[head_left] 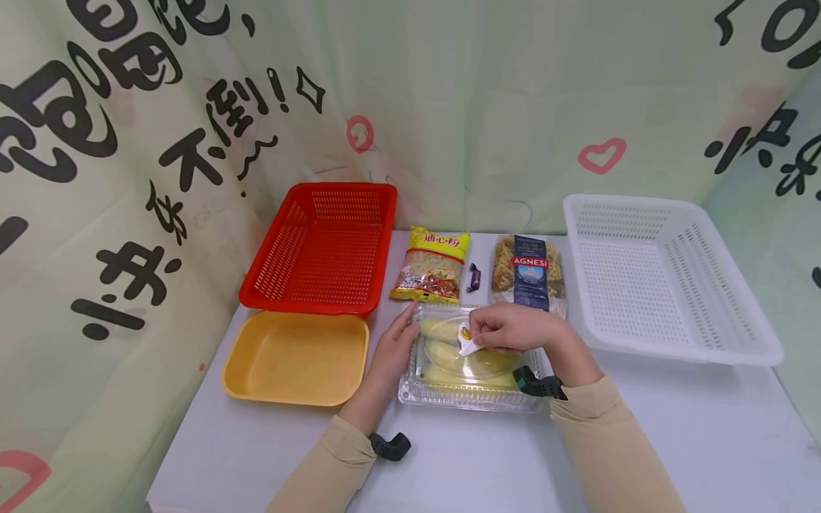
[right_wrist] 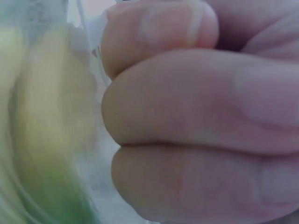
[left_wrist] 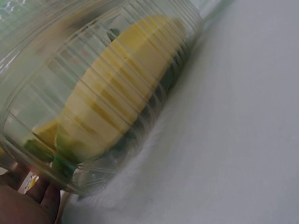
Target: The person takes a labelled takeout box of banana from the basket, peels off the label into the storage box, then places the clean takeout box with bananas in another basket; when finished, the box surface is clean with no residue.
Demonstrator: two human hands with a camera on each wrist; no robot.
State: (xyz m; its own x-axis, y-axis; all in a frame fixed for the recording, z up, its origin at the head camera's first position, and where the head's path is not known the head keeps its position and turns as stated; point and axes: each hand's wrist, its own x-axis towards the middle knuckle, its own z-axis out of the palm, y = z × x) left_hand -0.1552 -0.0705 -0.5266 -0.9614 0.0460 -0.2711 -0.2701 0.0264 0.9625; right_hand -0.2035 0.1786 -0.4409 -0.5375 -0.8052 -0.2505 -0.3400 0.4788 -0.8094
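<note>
A clear plastic clamshell box (head_left: 449,388) with yellow bananas (head_left: 442,353) inside lies on the white table in front of me. My left hand (head_left: 393,349) rests with straight fingers against the box's left side. My right hand (head_left: 507,329) sits on the lid with curled fingers, pinching a small white sticker (head_left: 466,340) with a yellow mark. In the left wrist view the ribbed box wall (left_wrist: 70,56) and a banana (left_wrist: 112,93) fill the frame. The right wrist view shows curled fingers (right_wrist: 187,116) pressed close to the box.
A red basket (head_left: 323,246) stands at the back left, a yellow tray (head_left: 295,356) in front of it. A white basket (head_left: 661,274) sits at the right. Behind the box lie a yellow noodle bag (head_left: 431,265), a small purple candy (head_left: 474,277) and an Agnesi pasta bag (head_left: 529,272).
</note>
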